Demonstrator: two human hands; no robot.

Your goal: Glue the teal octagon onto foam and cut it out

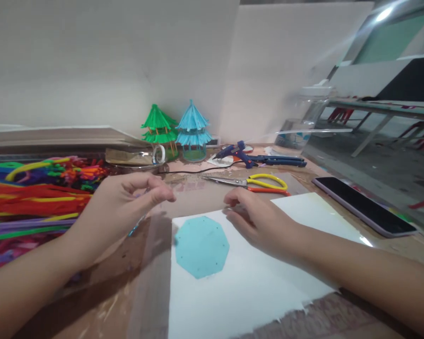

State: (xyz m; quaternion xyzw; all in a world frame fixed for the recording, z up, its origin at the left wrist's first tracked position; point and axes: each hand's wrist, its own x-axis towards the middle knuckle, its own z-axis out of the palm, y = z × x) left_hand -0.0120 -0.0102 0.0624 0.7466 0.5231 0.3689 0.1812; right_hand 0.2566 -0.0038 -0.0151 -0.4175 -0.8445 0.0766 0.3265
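Note:
A light blue eight-sided cutout lies on a white sheet of paper. My right hand rests on the sheet just right of the cutout, fingers curled, and whether it holds anything is hidden. My left hand hovers left of the sheet above the table, thumb and fingertips pinched together; a thin blue piece shows just below it, and I cannot tell if it is gripped.
A heap of coloured pipe cleaners fills the left. Green and blue tiered pagoda models stand at the back. A blue glue gun, yellow-handled scissors and a phone lie behind and right.

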